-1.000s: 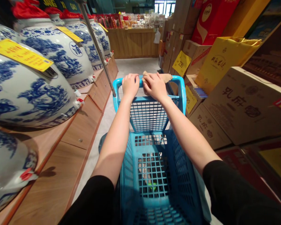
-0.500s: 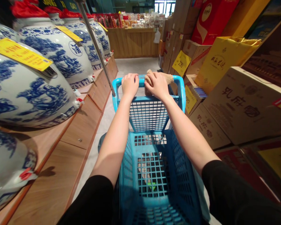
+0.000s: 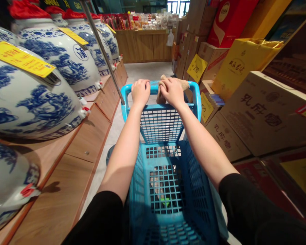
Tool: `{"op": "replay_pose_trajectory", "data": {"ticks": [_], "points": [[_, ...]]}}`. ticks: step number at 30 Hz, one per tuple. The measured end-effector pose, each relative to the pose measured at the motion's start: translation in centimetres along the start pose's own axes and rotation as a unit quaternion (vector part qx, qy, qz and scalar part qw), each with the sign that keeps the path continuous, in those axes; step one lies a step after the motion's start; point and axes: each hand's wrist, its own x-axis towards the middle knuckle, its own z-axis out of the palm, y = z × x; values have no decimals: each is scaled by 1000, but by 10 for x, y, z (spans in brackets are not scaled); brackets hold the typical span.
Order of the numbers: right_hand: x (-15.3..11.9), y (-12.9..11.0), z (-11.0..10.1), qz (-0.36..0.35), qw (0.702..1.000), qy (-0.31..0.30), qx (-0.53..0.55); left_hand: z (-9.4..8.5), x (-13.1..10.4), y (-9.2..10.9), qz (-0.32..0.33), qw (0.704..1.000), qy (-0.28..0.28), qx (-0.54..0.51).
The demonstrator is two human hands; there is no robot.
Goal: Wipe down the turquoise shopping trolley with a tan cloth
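Both arms reach forward over a blue plastic shopping cart with grid walls and floor. My left hand is closed over the left part of its far top bar. To the right, my right hand is closed over the same bar, with a tan cloth bunched under and around its fingers. The cloth drapes along the bar and hangs below it. The fingertips of both hands curl out of sight. A metal pole rises from the cart's left corner.
Large blue-and-white jars with red cloth tops line a wooden cabinet at left. Cartons, a yellow gift bag and price signs crowd the right. A wooden counter with packaged goods crosses the aisle's far end.
The whole view has shifted very slightly, and the cart's bar sits a little further left. Both hands keep their places on the bar.
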Motion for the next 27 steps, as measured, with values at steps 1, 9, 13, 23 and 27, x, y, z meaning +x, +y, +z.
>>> {"op": "replay_pose_trajectory", "data": {"ticks": [1,9,13,23,27], "points": [[1,7,-2,18,1000,8,-1,0,0,-1,-1,1000,-1,0],[1,-5,4,-3,1000,-1,-14,4,2,-5,9,1000,7,-20],[2,-4,1,0,1000,5,-7,3,2,-4,5,1000,10,3],[4,46,1,100,988,102,-61,7,3,-6,15,1000,21,6],[6,48,-1,98,988,89,-84,4,2,-6,14,1000,19,2]]}}
